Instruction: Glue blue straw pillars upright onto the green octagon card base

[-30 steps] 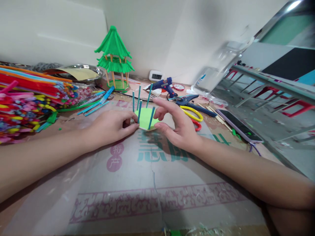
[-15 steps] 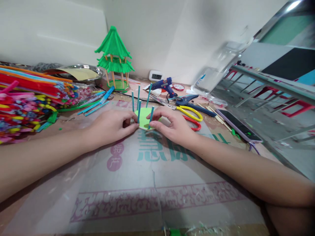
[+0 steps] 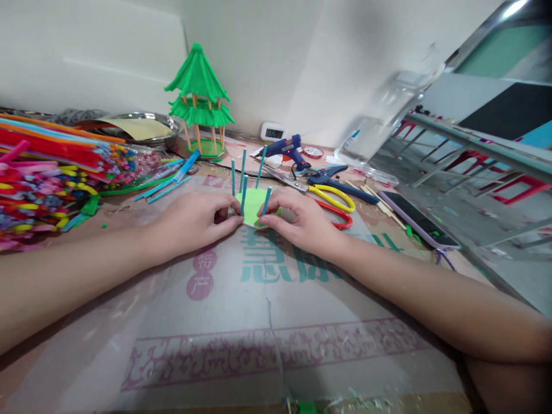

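Observation:
A light green base (image 3: 252, 201) lies on the covered work surface, with several thin blue sticks (image 3: 244, 194) standing up from its edge. At its left rim my left hand (image 3: 200, 221) has thumb and forefinger closed on the base, right beside the foot of the front-left stick. Across from it, my right hand (image 3: 299, 218) pinches the front-right blue stick (image 3: 267, 199) low down, between thumb and forefinger. That stick leans to the right at its top, and its foot is partly hidden by the thumb.
A green model pavilion (image 3: 200, 103) stands behind. Colourful pipe cleaners (image 3: 47, 184) are heaped at left. Beyond my right hand lie scissors (image 3: 332, 198), pliers (image 3: 340, 181), a blue glue gun (image 3: 284, 150) and a phone (image 3: 418, 219). A white timer (image 3: 272, 131) stands by the wall.
My right fingertips have shifted very slightly left, and the stick they pinch tilts a little more to the right. My left hand stays at the rim.

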`<state>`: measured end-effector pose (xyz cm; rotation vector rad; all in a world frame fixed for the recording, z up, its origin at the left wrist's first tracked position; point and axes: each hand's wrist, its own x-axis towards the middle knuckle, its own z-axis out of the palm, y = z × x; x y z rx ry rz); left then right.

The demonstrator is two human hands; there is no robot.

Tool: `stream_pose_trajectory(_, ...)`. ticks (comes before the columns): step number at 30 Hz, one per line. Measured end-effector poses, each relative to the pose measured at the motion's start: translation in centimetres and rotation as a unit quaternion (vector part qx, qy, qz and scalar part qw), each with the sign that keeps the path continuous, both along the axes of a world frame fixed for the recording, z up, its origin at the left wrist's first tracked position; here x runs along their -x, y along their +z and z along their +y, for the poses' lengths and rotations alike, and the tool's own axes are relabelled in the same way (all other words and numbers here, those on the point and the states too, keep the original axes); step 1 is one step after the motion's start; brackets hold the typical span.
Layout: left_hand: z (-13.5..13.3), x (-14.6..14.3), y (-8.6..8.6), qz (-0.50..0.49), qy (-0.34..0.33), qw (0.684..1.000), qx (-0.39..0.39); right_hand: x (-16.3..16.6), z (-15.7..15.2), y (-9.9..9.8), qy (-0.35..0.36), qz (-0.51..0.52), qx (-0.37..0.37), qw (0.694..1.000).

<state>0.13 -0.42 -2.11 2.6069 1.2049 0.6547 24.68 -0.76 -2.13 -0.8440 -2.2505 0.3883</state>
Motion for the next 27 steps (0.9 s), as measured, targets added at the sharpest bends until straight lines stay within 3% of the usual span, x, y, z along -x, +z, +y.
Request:
stream_pose_trajectory(12,0.01,0.0,0.06,-0.006,0.016,1.0,-0.006,-0.06,-0.25,0.54,-0.028,0.053,0.008,0.998)
stream_pose_trajectory(24,0.79,0.55,-0.06,-0.027,0.07,0.997,-0.012,0.06,-0.14,0.21,-0.046,0.005,0.023,0.999)
stream_pose_trajectory(27,0.24,0.41,0.24,-0.057,0.045,0.997,-0.034,0.03,-0.15,0.22,-0.051,0.011,0.023,0.998)
